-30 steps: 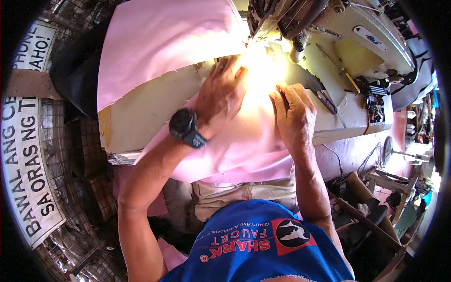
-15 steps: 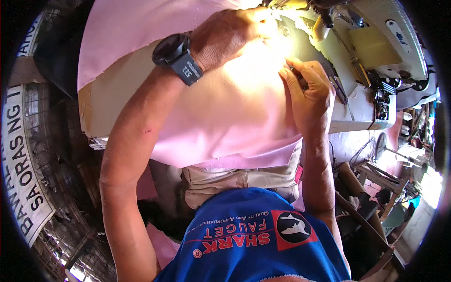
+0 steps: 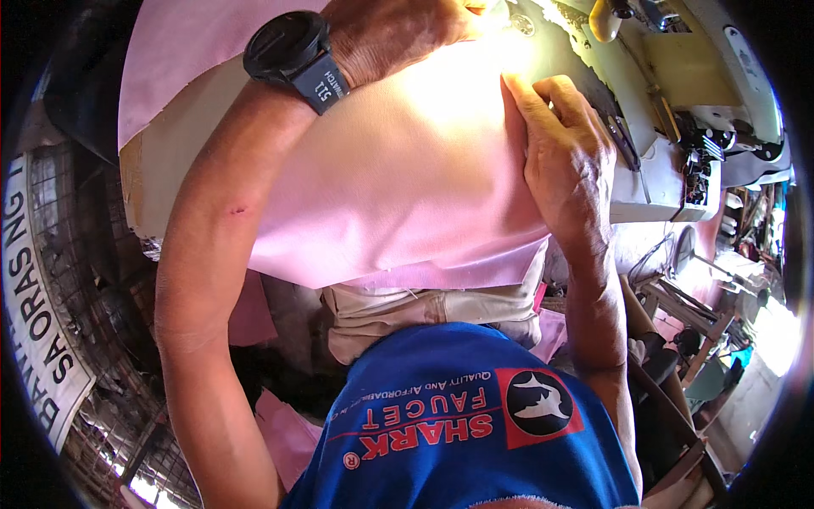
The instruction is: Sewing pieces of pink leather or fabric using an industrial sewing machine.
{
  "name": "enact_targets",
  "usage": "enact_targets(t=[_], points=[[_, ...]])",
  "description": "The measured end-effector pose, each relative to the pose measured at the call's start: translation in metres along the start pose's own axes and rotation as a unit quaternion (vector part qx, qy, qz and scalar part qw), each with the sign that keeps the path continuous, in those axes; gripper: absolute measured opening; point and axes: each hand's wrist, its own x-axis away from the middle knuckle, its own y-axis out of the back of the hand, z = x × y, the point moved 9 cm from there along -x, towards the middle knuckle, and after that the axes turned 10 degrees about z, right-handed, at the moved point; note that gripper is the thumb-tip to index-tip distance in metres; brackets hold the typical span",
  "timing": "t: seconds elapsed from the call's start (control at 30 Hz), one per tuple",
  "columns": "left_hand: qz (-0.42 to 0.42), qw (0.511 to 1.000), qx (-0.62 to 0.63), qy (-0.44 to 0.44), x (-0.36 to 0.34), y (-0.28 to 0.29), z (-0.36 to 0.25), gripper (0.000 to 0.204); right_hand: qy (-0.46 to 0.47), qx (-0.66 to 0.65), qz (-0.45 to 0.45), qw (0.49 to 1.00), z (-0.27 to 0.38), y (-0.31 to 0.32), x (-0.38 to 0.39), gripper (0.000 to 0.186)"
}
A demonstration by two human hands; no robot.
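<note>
A large pink sheet (image 3: 390, 195), smooth like fabric or synthetic leather, is spread over the pale tabletop (image 3: 182, 140) and hangs over its near edge above my lap. My left hand (image 3: 398, 38), with a dark watch (image 3: 288, 51) on its wrist, rests on the sheet's far part. Its fingers are cut off by the upper edge and washed out by bright light. At the sheet's right edge is my right hand (image 3: 572, 140). Its thumb lies along that edge while the other fingers curl in, closed on the sheet. Glare hides the tip of the thumb.
Right of the sheet lie a dark slim tool (image 3: 623, 140) and a screwdriver-like tool (image 3: 664, 110). A white machine body (image 3: 750, 76), apparently a sewing machine, stands at the upper right. Another pink piece (image 3: 288, 433) lies low on the left, near wire mesh (image 3: 85, 263).
The whole view has shifted, so my left hand sits higher and partly out of frame. My right hand's thumb, earlier bent toward the forefinger, now lies straighter on the sheet's edge.
</note>
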Motion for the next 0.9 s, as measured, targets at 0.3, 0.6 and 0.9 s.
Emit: enact_targets(t=[0.3, 0.6, 0.9], points=[[-0.047, 0.998, 0.002, -0.034, 0.007, 0.03, 0.004, 0.02, -0.029, -0.161, -0.022, 0.986, -0.012, 0.005, -0.009, 0.014], [0.027, 0.998, 0.055, 0.006, 0.005, 0.028, 0.015, 0.022, 0.001, -0.2, -0.046, 0.979, -0.009, 0.004, -0.014, 0.016], [-0.016, 0.999, -0.01, -0.042, 0.006, 0.023, 0.008, 0.017, 0.009, -0.219, -0.011, 0.976, -0.012, 0.0, -0.012, 0.026]])
